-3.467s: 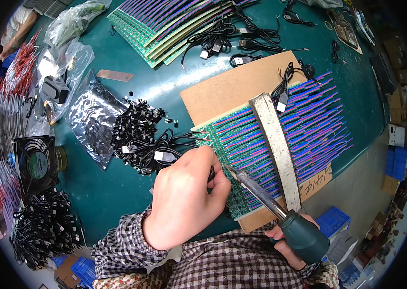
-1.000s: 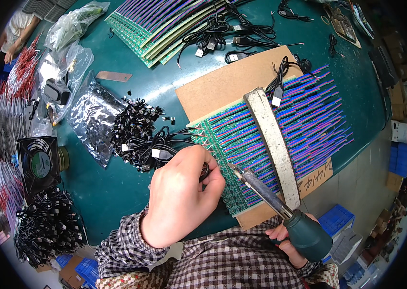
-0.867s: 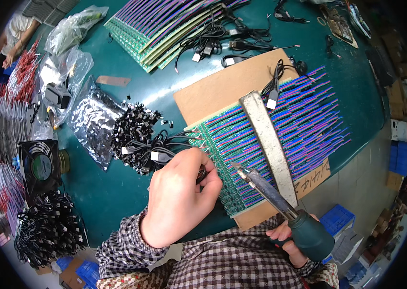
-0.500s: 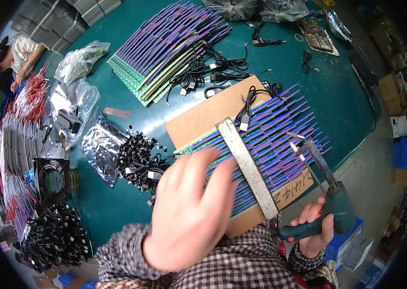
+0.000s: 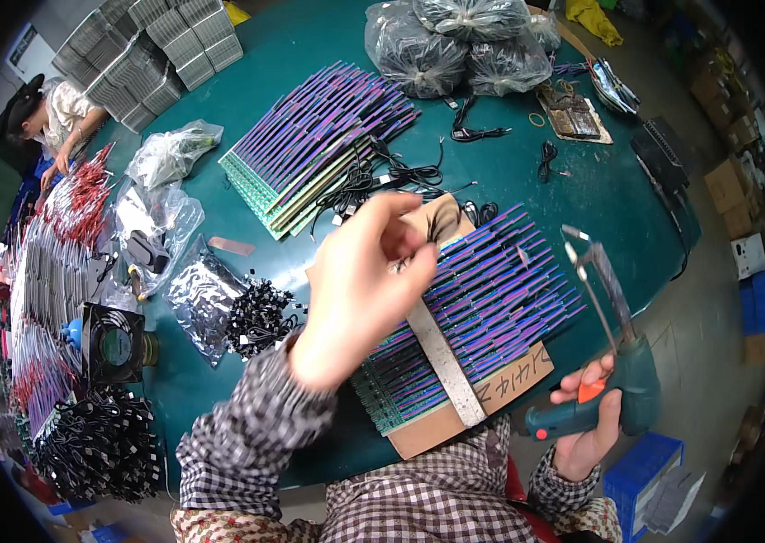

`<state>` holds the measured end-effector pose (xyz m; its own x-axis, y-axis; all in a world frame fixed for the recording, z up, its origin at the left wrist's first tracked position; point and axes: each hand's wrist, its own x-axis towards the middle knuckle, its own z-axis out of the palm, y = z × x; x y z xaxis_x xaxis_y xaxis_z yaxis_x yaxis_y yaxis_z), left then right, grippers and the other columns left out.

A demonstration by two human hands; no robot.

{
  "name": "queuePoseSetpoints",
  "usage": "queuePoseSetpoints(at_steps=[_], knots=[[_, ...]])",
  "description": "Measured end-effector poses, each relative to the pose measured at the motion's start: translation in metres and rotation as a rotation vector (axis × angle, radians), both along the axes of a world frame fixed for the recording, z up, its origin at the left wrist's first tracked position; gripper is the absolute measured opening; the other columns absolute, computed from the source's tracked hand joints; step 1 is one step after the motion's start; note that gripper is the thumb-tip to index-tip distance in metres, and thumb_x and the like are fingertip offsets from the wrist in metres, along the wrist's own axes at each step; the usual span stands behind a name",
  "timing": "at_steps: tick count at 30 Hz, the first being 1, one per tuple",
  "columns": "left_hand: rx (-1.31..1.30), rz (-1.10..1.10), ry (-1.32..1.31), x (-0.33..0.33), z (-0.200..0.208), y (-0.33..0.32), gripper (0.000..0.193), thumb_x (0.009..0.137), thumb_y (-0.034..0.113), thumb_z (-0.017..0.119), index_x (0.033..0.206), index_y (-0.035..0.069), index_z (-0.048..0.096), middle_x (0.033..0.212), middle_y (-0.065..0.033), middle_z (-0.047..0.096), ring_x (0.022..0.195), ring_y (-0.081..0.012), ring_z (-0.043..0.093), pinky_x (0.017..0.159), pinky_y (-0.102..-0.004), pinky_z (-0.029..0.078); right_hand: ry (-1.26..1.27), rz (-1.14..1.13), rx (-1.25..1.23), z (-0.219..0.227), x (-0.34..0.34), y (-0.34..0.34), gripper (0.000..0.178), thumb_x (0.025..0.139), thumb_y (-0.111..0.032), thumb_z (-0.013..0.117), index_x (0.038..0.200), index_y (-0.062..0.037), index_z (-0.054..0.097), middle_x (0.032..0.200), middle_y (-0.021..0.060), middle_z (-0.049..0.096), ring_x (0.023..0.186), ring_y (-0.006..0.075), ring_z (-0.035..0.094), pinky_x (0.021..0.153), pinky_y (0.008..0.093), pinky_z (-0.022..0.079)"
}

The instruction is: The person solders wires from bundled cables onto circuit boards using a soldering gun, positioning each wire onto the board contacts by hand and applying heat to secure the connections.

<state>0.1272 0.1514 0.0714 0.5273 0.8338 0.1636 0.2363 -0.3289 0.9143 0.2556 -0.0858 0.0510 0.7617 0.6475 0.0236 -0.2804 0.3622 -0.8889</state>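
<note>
My left hand [image 5: 360, 285] is raised over the far left part of a green circuit-board panel [image 5: 378, 398] with rows of blue-purple strips. Its fingers are pinched on a black USB cable [image 5: 443, 220], blurred by motion; the fingers partly hide it. A worn flat metal bar [image 5: 447, 371] lies across the panel, which rests on brown cardboard [image 5: 427, 439]. To the right, my right hand [image 5: 586, 421] is closed round the dark green handle of a soldering gun [image 5: 637, 389], a finger at its orange trigger. The gun's tip points up, beside the panel.
Behind stands a stack of similar panels [image 5: 319, 136] with black cables [image 5: 373, 176] beside it. Small black parts [image 5: 260, 317] lie left, near a fan [image 5: 114, 344] and bundled wires [image 5: 93, 443]. Filled plastic bags [image 5: 464, 45] sit at the back. Another person [image 5: 61, 118] works at far left.
My left hand has moved up and away from me and has taken hold of the black cable that lay on the panel. The soldering gun stays in my right hand. The view has shifted.
</note>
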Motion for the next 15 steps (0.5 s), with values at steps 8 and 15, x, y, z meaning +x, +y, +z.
queuePoseSetpoints(at_steps=[8,15], knots=[[-0.237,-0.031,0.080,-0.074,0.021,-0.079,0.047,0.075,-0.001,0.072,0.119,0.001,0.057,0.086,-0.0010,0.061,0.080,-0.0069,0.061,0.076,-0.0224,0.052,-0.414,0.359,-0.365,0.033,-0.021,0.047,0.046,0.071,0.007,0.075,0.106,-0.0016,0.047,0.090,0.0088,0.060,0.086,0.0168,0.063,0.079,0.0305,0.054],[0.067,-0.178,0.145,-0.098,0.011,-0.090,0.047,0.072,0.002,0.074,0.117,0.003,0.058,0.113,-0.0136,0.058,0.098,-0.0281,0.061,0.088,-0.0353,0.049,-0.296,0.413,-0.389,0.029,-0.045,0.044,0.029,0.077,0.011,0.067,0.097,0.0002,0.049,0.089,0.0110,0.060,0.080,0.0163,0.066,0.074,0.0287,0.054]])
